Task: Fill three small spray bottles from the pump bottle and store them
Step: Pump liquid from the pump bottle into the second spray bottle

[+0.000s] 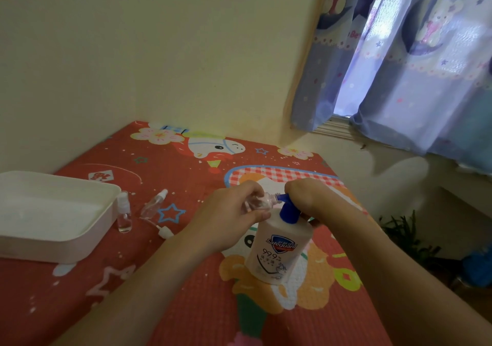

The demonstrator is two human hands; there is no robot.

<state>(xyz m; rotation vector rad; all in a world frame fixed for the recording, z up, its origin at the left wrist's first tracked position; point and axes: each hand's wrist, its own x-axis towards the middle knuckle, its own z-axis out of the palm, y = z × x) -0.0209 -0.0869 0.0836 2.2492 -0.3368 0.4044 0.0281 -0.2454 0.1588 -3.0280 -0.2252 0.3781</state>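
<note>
Spray bottle sideways in left hand, mouth toward pump nozzle under gripping right hand.

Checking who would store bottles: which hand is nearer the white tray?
Left. The left hand holds a small spray bottle partway across the mat from the white tray; the right hand is farther, on the pump head.

Plain cream walls meet in a far corner. On the right, a blue teddy-bear curtain glows with daylight. A red cartoon-print tablecloth covers the near surface.
</note>
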